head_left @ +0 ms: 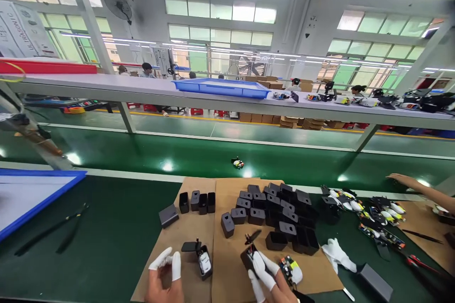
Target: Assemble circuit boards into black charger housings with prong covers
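Observation:
My left hand (165, 274), white covers on its fingertips, rests over the cardboard with thumb and fingers apart and nothing between them. Just right of it stands a black case (204, 262) with a white part inside and a black flap out to its side. My right hand (267, 274), also in white finger covers, grips a small black case (246, 256) tilted on the cardboard. Wiring shows in that case's opening, and a dark flat piece (253, 236) sticks out above it. Beside my right hand lies a circuit assembly (292, 269) with a white rounded part.
Several black cases (256, 216) crowd the cardboard sheet (222, 246). Pliers (67, 227) lie left, near a blue-edged tray (42, 199). On the right are circuit assemblies (380, 234), a white glove (337, 254) and another person's hand (401, 180). A shelf (149, 87) spans ahead.

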`<state>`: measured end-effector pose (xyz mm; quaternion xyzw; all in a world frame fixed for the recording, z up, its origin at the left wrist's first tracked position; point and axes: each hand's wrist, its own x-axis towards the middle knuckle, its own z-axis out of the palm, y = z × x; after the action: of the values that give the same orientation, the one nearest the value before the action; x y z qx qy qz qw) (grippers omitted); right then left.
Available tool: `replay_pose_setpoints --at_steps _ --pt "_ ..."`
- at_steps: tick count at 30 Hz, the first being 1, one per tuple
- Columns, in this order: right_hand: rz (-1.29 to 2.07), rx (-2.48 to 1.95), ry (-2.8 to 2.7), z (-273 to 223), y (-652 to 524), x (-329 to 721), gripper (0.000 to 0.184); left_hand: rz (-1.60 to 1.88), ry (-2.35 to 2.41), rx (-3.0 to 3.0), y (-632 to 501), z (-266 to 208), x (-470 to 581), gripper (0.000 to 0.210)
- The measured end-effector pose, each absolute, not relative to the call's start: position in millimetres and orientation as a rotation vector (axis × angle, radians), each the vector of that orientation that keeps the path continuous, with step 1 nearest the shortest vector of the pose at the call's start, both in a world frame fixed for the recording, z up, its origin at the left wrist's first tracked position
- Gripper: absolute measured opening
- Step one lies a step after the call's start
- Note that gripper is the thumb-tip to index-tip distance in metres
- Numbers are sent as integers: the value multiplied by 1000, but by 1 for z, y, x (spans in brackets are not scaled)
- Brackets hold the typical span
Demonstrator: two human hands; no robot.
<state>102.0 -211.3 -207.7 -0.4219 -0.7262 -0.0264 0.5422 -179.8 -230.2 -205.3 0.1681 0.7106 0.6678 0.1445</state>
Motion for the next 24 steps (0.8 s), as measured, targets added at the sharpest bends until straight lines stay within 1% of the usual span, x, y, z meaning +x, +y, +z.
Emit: replay_pose_setpoints --at_steps 2,5,6,14,20,24 --pt "-50 -960 -1698 -203 -210 100 45 1921 2073 538 -232 -205 -178 69" --pt "-11 -970 -1760 -204 -210 95 30 1924 2081 582 -232 -202 -176 70" --pt "2 -975 -1786 -205 -210 94 29 1915 2089 591 -232 -201 -175 70" --pt "85 -898 -1798 -192 -213 102 40 1890 2184 692 -234 -193 -169 65" --pt "140 -891 -1913 -197 -216 106 38 1827 2242 748 -234 -192 -167 62" --pt "148 -896 -1939 -182 -217 108 41 1839 2260 777 -235 -193 -169 58"
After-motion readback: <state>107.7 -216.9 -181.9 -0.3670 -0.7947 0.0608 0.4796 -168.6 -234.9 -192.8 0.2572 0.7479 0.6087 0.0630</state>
